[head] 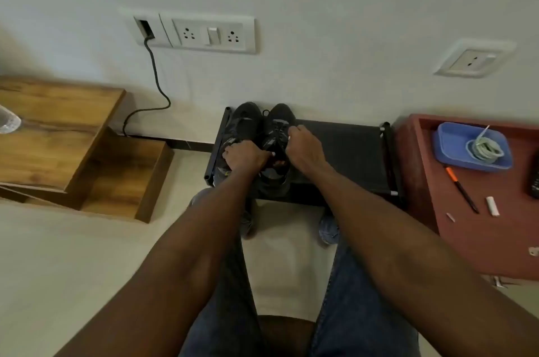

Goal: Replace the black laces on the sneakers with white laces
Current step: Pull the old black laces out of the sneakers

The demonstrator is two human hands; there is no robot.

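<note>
A: Hands, count?
B: Two. Left hand (243, 157) curled on the left sneaker's (240, 129) collar; right hand (304, 146) pinched narrow at the right sneaker's (278, 126) black laces (276, 128).
A: Sneakers?
B: Two, black, side by side on one low black rack (350, 149).
A: White laces?
B: One coil (484, 148), in one blue tray (449, 146), red table (478, 228), right.
A: Farther?
B: Two socket plates (208, 34) on wall.

Wooden shelf (58, 135) at left, cable (154, 79) hanging from wall socket panel (201, 33); pen (462, 190) on red table (481, 240).
</note>
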